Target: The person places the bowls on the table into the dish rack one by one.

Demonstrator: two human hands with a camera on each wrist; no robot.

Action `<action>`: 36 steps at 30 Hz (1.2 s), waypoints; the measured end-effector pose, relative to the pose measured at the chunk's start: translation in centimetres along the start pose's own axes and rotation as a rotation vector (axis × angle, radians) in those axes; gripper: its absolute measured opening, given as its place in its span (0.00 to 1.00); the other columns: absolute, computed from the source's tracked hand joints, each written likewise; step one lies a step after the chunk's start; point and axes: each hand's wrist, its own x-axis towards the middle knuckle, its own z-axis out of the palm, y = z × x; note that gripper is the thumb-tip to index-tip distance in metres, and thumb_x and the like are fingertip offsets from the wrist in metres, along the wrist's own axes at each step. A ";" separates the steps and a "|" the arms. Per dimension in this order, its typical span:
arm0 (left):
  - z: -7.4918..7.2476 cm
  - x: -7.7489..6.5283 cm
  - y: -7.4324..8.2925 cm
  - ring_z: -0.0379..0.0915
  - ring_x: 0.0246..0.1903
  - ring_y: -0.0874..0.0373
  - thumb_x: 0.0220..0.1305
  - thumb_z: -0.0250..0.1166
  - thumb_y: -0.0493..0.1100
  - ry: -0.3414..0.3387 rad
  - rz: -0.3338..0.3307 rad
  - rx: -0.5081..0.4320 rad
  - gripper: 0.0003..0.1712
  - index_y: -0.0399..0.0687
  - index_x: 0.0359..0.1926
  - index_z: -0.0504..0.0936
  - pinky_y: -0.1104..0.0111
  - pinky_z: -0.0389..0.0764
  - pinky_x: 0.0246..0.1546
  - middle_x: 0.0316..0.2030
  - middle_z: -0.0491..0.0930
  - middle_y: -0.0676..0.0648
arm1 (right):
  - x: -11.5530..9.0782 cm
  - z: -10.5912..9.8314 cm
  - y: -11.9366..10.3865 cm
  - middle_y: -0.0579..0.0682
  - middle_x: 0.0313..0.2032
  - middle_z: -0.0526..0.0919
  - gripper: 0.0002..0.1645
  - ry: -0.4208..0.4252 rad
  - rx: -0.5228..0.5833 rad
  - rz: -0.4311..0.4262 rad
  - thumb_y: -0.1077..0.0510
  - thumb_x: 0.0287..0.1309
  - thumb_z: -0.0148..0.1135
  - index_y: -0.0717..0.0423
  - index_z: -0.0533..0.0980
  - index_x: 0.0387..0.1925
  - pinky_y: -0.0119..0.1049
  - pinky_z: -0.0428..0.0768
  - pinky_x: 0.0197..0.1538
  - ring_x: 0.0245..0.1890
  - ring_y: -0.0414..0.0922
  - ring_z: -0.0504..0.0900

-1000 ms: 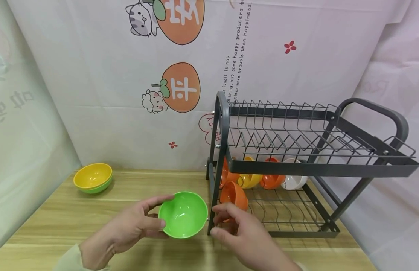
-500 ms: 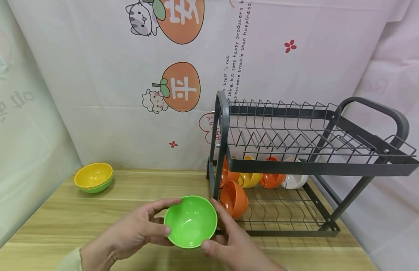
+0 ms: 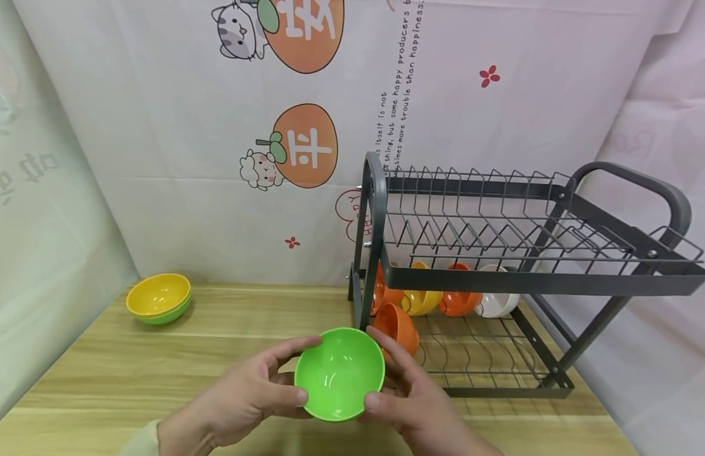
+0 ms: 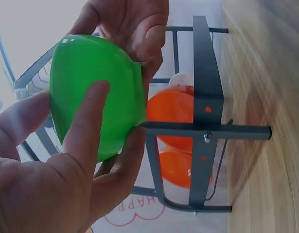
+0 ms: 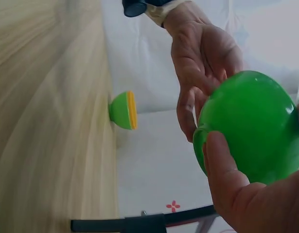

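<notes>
- Soft, even light is filling the head view, bright all over, with no hard shadows showing.
- Small white highlights are glinting inside the green bowl [image 3: 339,373], toward six o'clock of the frame.
- A faint shadow is lying under the stacked bowls [image 3: 158,299] at nine o'clock on the table [image 3: 130,367].
- Wide-angle bending is curving the dish rack [image 3: 523,278] at three o'clock and stretching the backdrop [image 3: 158,126] at the edges.
- In the left wrist view, the left hand [image 4: 61,179] is looming dim and soft at seven o'clock, against a glaring, washed-out backdrop at eleven.
- In the right wrist view, the wood grain is smearing into blur at nine o'clock, and the right hand [image 5: 256,204] is sitting out of focus at five.
</notes>
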 end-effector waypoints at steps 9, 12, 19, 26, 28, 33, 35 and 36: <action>1.7 1.4 -0.2 0.69 0.52 0.42 0.54 0.66 0.32 0.030 0.028 0.138 0.43 0.46 0.69 0.58 0.51 0.77 0.45 0.64 0.56 0.39 | -1.9 -3.1 -3.0 0.67 0.65 0.47 0.38 -0.139 -0.025 0.018 0.65 0.65 0.48 0.44 0.49 0.72 0.58 0.69 0.55 0.56 0.62 0.66; 1.8 1.9 -0.2 0.67 0.55 0.47 0.56 0.68 0.37 0.095 0.109 0.410 0.40 0.59 0.68 0.62 0.58 0.79 0.44 0.63 0.59 0.46 | -2.7 -4.8 -4.0 0.65 0.67 0.45 0.38 -0.204 -0.002 0.012 0.66 0.66 0.44 0.46 0.47 0.73 0.59 0.67 0.56 0.58 0.63 0.64; 1.6 4.0 -0.7 0.60 0.60 0.56 0.59 0.67 0.45 0.158 0.439 0.938 0.41 0.68 0.69 0.57 0.63 0.75 0.50 0.66 0.54 0.58 | -4.5 -8.8 -6.2 0.63 0.65 0.51 0.37 -0.191 -0.085 -0.028 0.69 0.67 0.38 0.46 0.45 0.73 0.58 0.68 0.55 0.56 0.64 0.66; 1.4 7.2 -1.8 0.64 0.58 0.53 0.57 0.66 0.34 0.208 0.710 1.010 0.42 0.57 0.70 0.59 0.64 0.77 0.48 0.65 0.56 0.52 | -5.3 -10.7 -7.4 0.65 0.58 0.59 0.41 0.144 -0.514 -0.105 0.67 0.64 0.51 0.44 0.47 0.72 0.52 0.79 0.44 0.46 0.59 0.75; 1.5 7.9 -2.0 0.67 0.55 0.53 0.58 0.65 0.32 0.211 0.759 1.009 0.41 0.53 0.70 0.59 0.65 0.77 0.46 0.64 0.58 0.50 | -5.3 -10.8 -7.5 0.65 0.58 0.60 0.44 0.249 -0.647 -0.086 0.63 0.61 0.58 0.40 0.48 0.72 0.48 0.80 0.42 0.46 0.57 0.74; 1.7 8.9 -2.3 0.74 0.46 0.55 0.57 0.64 0.28 0.218 0.824 0.988 0.41 0.51 0.69 0.60 0.68 0.79 0.42 0.60 0.64 0.48 | -4.4 -11.1 -7.2 0.64 0.64 0.55 0.50 0.438 -0.907 0.021 0.48 0.54 0.65 0.27 0.47 0.71 0.51 0.80 0.41 0.49 0.62 0.74; 1.7 9.1 -2.4 0.75 0.44 0.56 0.57 0.63 0.27 0.226 0.840 0.990 0.41 0.50 0.69 0.61 0.69 0.79 0.40 0.59 0.65 0.48 | -3.9 -11.3 -6.8 0.65 0.65 0.54 0.51 0.477 -1.032 0.030 0.45 0.53 0.66 0.27 0.47 0.71 0.53 0.80 0.40 0.50 0.63 0.74; 1.7 9.2 -2.4 0.75 0.44 0.57 0.56 0.63 0.26 0.232 0.846 0.994 0.41 0.50 0.69 0.61 0.70 0.79 0.40 0.58 0.66 0.48 | -3.6 -11.5 -6.5 0.66 0.65 0.54 0.51 0.488 -1.092 0.022 0.44 0.52 0.66 0.28 0.46 0.71 0.53 0.80 0.40 0.50 0.65 0.73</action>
